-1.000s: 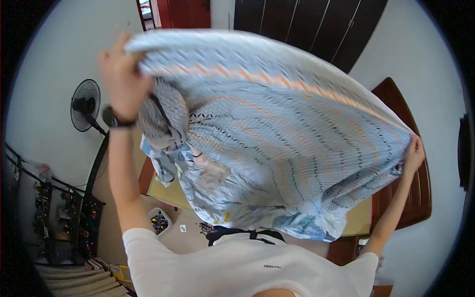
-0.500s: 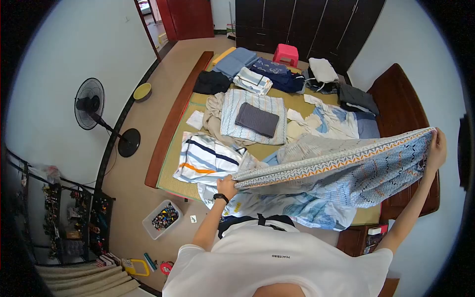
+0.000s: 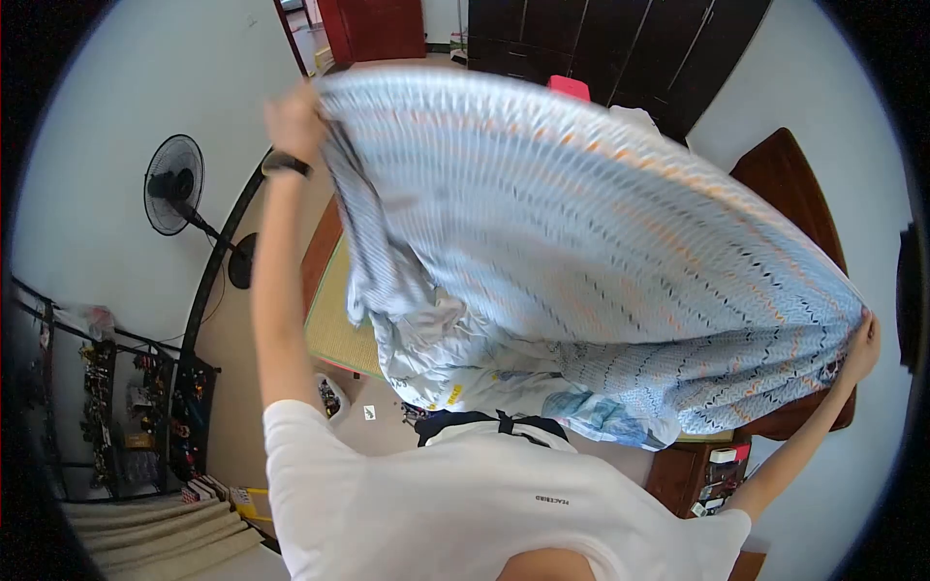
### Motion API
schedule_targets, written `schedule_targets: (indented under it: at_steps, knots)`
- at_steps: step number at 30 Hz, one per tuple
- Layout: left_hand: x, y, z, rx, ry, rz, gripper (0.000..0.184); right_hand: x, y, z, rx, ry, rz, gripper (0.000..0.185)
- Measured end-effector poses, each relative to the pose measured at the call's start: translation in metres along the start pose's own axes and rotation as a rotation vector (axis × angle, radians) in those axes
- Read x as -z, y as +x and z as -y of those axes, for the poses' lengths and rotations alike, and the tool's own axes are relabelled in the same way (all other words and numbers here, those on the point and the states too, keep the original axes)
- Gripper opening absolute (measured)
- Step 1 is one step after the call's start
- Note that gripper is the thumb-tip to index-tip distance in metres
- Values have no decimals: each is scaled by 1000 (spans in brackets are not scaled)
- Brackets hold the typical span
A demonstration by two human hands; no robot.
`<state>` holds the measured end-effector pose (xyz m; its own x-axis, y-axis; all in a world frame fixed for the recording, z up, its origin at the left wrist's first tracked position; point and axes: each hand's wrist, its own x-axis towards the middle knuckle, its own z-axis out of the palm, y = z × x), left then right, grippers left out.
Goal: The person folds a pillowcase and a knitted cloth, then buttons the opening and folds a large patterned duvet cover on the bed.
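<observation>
A large patterned sheet (image 3: 562,223), light blue with orange and dark zigzag rows, hangs spread between my two hands. My left hand (image 3: 298,121), blurred and raised high at the upper left, grips one top corner. At the right, my right hand (image 3: 862,349) is closed round another corner, lower down. The sheet billows over the bed and hides most of what lies there. Beneath its lower edge, a crumpled white and blue printed cloth (image 3: 465,378) lies on the near side of the bed, close to my waist.
The bed's straw mat (image 3: 339,310) shows at left, its wooden headboard (image 3: 794,194) at right. A standing fan (image 3: 174,184) is by the left wall. A plastic bin (image 3: 331,399) is on the floor. A pink stool (image 3: 570,87) stands before dark wardrobes (image 3: 620,48).
My left hand has swung up and to the left, opening the sheet wide. My right hand has lowered slightly. Folded clothes on the bed are now covered from view.
</observation>
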<state>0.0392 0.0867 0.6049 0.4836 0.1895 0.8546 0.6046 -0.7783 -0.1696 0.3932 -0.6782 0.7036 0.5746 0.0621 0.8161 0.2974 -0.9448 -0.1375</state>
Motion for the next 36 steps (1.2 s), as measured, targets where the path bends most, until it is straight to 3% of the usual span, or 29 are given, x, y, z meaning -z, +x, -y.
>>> schedule_targets:
  at_steps: [1, 3, 4, 6, 7, 8, 9, 10, 11, 13, 14, 16, 18, 20, 24, 28, 36]
  knots:
    - [5, 27, 23, -18, -26, -219, 23, -1, -1, -4, -102, -29, 30, 37]
    - [59, 58, 31, -26, -398, -145, 30, 0, -6, -25, -265, -68, 48, 40]
    - [49, 44, 41, -33, -402, -135, 30, 1, -7, -41, -271, -74, 58, 40]
    - [2, -15, 72, 68, -453, 158, 30, 6, -4, -73, -272, -94, 38, 39]
    - [-25, -62, 74, 8, -363, 326, 26, 8, -2, -81, -263, -126, 11, 40]
    - [-29, -104, 49, 87, -424, 500, 25, 8, 2, -95, -269, -122, 6, 40]
    - [-30, -147, 30, -198, -251, 454, 23, 4, 8, -112, -231, -124, -2, 42]
    - [-57, -203, 34, -232, -205, 784, 24, 3, 10, -122, -192, -128, -5, 44]
    - [-83, -267, 27, 441, -743, 714, 25, 4, 7, -118, -197, -128, -1, 44]
    - [-32, -269, -9, 108, -270, 680, 28, 8, 6, -83, -90, -171, -19, 42]
    - [-26, -275, -16, 9, -227, 558, 26, 1, 9, -85, -93, -171, -17, 42]
    - [-22, -293, -1, -67, -105, 738, 17, -19, 15, -93, -48, -190, 65, 40]
    - [3, -270, -5, -53, -24, 758, 11, -35, 10, -84, -99, -152, 115, 40]
    - [19, -247, 0, -34, 56, 775, 5, -74, 9, -123, -110, -250, 280, 39]
    - [29, -218, 23, 32, 44, 581, 4, -95, -16, -147, -158, -216, 293, 40]
    - [46, -178, 53, -31, 102, 354, 8, -87, -22, -139, -168, -175, 302, 44]
    - [95, -95, 141, -35, 223, -94, 25, -48, -10, -160, -387, -219, 300, 47]
